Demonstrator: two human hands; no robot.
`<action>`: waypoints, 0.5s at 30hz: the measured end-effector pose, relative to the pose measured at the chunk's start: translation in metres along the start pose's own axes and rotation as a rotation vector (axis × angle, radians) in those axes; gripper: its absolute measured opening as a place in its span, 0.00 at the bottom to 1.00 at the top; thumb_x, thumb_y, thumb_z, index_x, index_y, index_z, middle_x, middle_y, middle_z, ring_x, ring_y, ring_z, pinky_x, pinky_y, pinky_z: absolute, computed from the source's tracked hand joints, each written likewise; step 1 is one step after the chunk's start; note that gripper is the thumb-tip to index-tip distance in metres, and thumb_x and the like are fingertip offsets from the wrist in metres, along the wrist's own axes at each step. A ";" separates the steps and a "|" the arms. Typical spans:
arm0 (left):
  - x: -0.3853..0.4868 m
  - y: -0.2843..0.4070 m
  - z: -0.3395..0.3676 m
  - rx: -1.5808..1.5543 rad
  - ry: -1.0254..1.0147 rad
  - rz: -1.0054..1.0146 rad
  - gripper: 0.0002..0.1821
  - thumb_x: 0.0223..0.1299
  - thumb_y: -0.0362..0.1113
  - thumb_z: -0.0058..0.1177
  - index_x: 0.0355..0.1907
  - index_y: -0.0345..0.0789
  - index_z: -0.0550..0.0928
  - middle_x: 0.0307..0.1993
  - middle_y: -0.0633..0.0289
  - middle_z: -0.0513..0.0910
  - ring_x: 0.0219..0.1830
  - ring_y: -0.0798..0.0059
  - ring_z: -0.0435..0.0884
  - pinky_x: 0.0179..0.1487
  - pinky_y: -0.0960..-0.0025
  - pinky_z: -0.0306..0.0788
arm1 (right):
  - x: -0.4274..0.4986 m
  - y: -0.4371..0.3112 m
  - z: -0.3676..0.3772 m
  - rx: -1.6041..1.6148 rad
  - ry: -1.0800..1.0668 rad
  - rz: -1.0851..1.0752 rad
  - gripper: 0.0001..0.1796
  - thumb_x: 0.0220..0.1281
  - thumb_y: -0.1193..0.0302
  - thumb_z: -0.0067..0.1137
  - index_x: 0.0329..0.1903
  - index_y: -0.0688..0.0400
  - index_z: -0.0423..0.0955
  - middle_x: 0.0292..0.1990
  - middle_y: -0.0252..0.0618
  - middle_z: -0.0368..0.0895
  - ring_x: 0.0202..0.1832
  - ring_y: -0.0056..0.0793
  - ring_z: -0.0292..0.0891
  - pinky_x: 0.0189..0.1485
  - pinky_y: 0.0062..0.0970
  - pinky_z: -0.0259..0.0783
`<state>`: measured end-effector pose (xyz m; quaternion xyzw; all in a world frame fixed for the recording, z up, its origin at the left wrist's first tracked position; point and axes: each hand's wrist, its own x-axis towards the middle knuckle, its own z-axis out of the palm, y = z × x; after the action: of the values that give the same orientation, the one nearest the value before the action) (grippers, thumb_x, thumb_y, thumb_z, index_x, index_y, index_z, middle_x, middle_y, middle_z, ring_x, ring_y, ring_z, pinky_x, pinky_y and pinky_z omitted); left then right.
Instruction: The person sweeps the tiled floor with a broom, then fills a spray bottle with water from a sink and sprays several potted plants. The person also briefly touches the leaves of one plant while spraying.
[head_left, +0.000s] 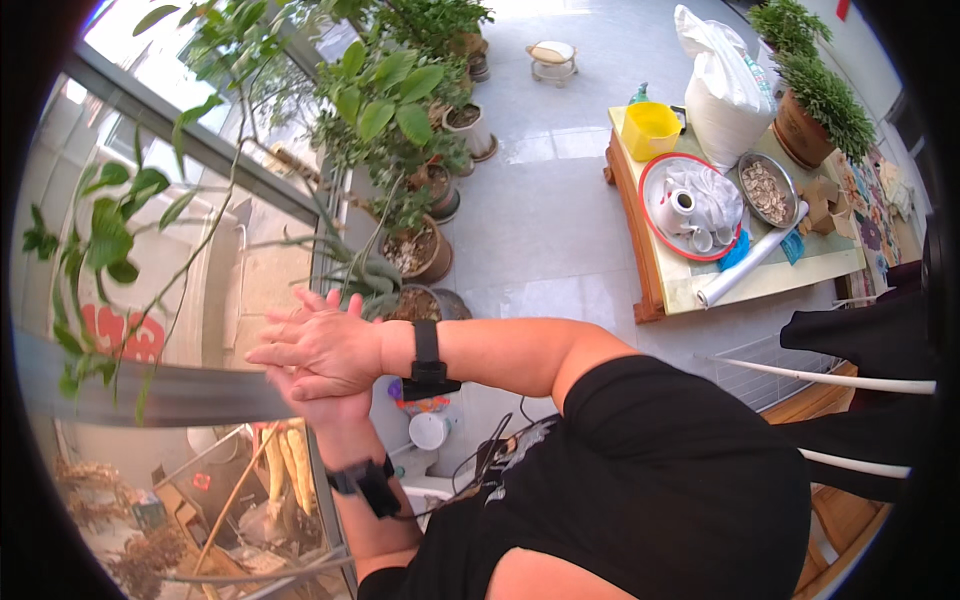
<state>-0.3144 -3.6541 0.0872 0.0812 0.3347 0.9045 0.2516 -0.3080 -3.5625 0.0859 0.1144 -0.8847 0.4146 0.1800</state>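
Note:
My right hand (330, 351) lies over my left hand (326, 409), and the two touch, palm against palm as far as can be seen. The fingers of my right hand point left and are somewhat spread. Fingertips of my left hand show past its upper edge, apart from one another, while its palm is mostly hidden. No object shows in either hand. A black strap with a small device (427, 360) is around my right wrist, and another black device (371, 484) is strapped to my left wrist. Both hands are beside a glazed metal window frame (187, 390).
Several potted plants (424, 251) line the window. A low table (679, 289) bears a yellow container (650, 131), a red-rimmed tray (643, 187), a metal bowl of dried slices (784, 184) and a white sack (724, 97). A small stool (553, 58) stands farther off. A white bucket (429, 431) is below my forearms.

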 end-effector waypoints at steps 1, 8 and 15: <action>0.003 0.002 0.018 -0.088 -0.095 -0.028 0.50 0.62 0.75 0.30 0.75 0.37 0.50 0.74 0.49 0.52 0.75 0.52 0.51 0.75 0.49 0.45 | 0.003 0.032 -0.007 -0.040 0.072 -0.060 0.37 0.60 0.51 0.52 0.68 0.58 0.62 0.70 0.45 0.59 0.74 0.45 0.49 0.72 0.60 0.39; 0.058 -0.021 0.032 0.703 -0.256 0.936 0.58 0.56 0.80 0.28 0.74 0.32 0.52 0.74 0.43 0.50 0.76 0.51 0.47 0.76 0.50 0.39 | 0.003 0.127 -0.023 1.482 0.266 0.701 0.46 0.69 0.37 0.33 0.76 0.58 0.44 0.73 0.46 0.53 0.73 0.37 0.51 0.72 0.35 0.48; 0.188 -0.089 -0.008 0.841 -0.656 0.492 0.50 0.63 0.72 0.28 0.73 0.32 0.52 0.73 0.48 0.54 0.74 0.52 0.52 0.74 0.52 0.42 | 0.041 0.090 -0.096 0.930 0.503 -0.150 0.49 0.65 0.32 0.31 0.73 0.61 0.51 0.71 0.50 0.55 0.73 0.42 0.49 0.72 0.37 0.48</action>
<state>-0.4427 -3.5053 0.0197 0.5251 0.5405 0.6535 0.0707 -0.3552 -3.4334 0.0973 0.1424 -0.5264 0.7636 0.3458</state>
